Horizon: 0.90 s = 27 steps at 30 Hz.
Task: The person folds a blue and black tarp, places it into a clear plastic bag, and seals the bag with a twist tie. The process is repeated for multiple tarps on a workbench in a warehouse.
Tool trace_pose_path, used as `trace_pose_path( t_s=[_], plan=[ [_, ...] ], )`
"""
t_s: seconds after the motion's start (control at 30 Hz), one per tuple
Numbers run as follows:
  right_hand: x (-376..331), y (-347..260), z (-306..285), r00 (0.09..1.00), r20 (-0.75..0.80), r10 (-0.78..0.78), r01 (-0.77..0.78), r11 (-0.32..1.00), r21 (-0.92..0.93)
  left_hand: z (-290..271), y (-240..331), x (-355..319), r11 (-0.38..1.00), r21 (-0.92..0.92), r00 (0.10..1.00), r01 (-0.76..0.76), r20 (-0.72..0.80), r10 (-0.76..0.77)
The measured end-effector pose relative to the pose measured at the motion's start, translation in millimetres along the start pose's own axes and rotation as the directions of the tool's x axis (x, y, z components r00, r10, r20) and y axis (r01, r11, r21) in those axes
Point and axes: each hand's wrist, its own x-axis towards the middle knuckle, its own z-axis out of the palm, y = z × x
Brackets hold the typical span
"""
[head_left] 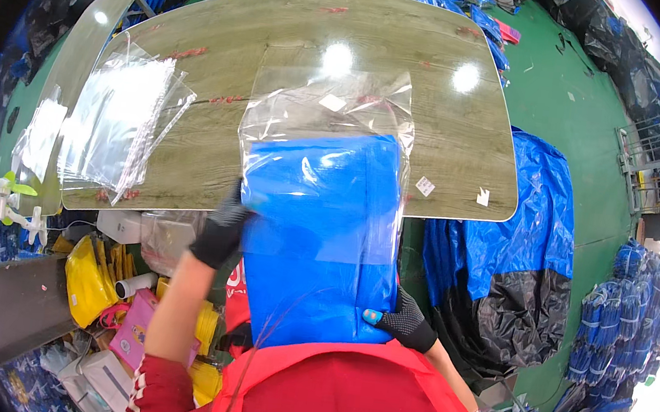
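A folded blue plastic sheet lies partly inside a clear plastic bag, its near end sticking out of the bag toward my body. The bag's far end rests on the wooden tabletop. My left hand, in a dark glove, is closed at the bag's left edge, its fingertips partly hidden. At the lower right corner of the sheet, my right hand grips it, the blue-tipped thumb on top and the other fingers out of sight underneath.
Left on the table lies a stack of clear bags. Small white paper pieces sit on the right. A blue and black plastic sheet hangs beside the table. A small green fan and yellow packets are at left.
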Motion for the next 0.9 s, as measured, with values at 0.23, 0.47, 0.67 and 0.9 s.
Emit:
trace_pose_path(
  t_s=[0.23, 0.47, 0.67, 0.9],
  plan=[
    [47, -81, -29, 0.913, -0.212, -0.349, 0.36, 0.933, 0.014, 45, -26, -27, 0.997, 0.042, 0.994, 0.072, -0.091, -0.068],
    [79, -82, -4, 0.982, 0.006, -0.188, 0.187, 0.971, -0.147, 26, 3, -6, 0.94, -0.216, 0.934, -0.265, -0.302, 0.194],
    [59, -65, -11, 0.934, -0.085, -0.347, 0.321, 0.92, -0.224, 29, -27, -20, 0.978, 0.156, 0.987, -0.14, -0.061, 0.151],
    [77, -69, -14, 0.875, -0.282, -0.393, 0.454, 0.87, 0.195, 18, -15, -14, 0.989, 0.12, 0.996, -0.086, 0.034, 0.083]
  ],
)
